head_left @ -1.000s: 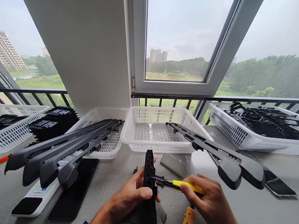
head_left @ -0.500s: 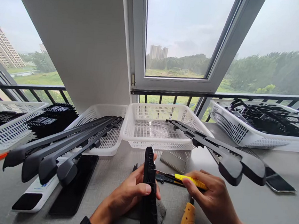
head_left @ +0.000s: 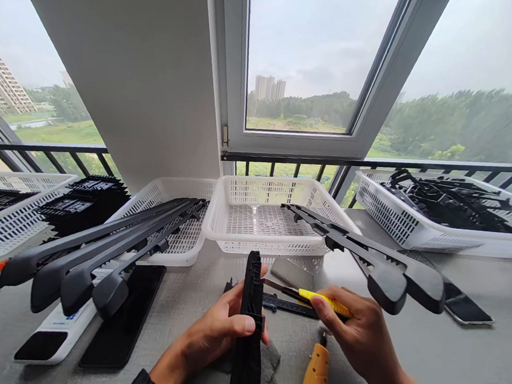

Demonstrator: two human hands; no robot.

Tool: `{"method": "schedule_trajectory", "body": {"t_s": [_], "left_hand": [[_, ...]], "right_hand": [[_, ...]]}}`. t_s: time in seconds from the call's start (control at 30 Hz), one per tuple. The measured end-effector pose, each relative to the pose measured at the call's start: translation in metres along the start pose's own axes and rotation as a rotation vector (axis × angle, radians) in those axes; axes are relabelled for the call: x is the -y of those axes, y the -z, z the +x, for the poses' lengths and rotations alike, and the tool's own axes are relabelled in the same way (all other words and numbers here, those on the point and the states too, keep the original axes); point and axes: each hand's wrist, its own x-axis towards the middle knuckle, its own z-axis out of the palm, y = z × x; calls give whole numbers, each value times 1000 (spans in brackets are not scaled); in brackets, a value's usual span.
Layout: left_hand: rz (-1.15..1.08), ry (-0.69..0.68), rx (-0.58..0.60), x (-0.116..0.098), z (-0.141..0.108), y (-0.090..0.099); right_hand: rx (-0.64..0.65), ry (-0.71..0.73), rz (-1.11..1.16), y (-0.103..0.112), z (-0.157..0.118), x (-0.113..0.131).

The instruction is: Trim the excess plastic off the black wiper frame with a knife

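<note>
My left hand (head_left: 217,332) is closed around a long black plastic part (head_left: 249,335), held upright with its ribbed, slotted side showing. My right hand (head_left: 356,326) grips a yellow utility knife (head_left: 325,301). Its blade points left, at the edge of the black part's upper half; whether it touches cannot be made out. Below and behind the part lie a black caliper (head_left: 291,305) and a grey cloth (head_left: 270,366). A yellow-handled tool (head_left: 315,376) lies on the table beneath my right hand.
Long dark rails (head_left: 111,257) lean on a white basket (head_left: 192,252) at left; more rails (head_left: 392,275) rest across the middle basket (head_left: 220,237). Another basket (head_left: 384,212) holds black parts at right. Phones (head_left: 123,318) and a white device (head_left: 55,330) lie on the table.
The view has shifted slightly, so everything sits a little further left. Both hands keep their grips, and the knife stays beside the black part.
</note>
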Motion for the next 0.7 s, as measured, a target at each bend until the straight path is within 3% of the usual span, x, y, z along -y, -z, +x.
{"method": "schedule_trajectory", "body": {"t_s": [0.27, 0.47, 0.7], "left_hand": [[-20, -3, -32, -5, 0, -2], [19, 36, -17, -4, 1, -2], [33, 39, 45, 4, 4, 3]], "right_hand": [[9, -35, -10, -3, -1, -11], [-4, 53, 16, -3, 1, -6], [-35, 47, 19, -7, 3, -6]]}}
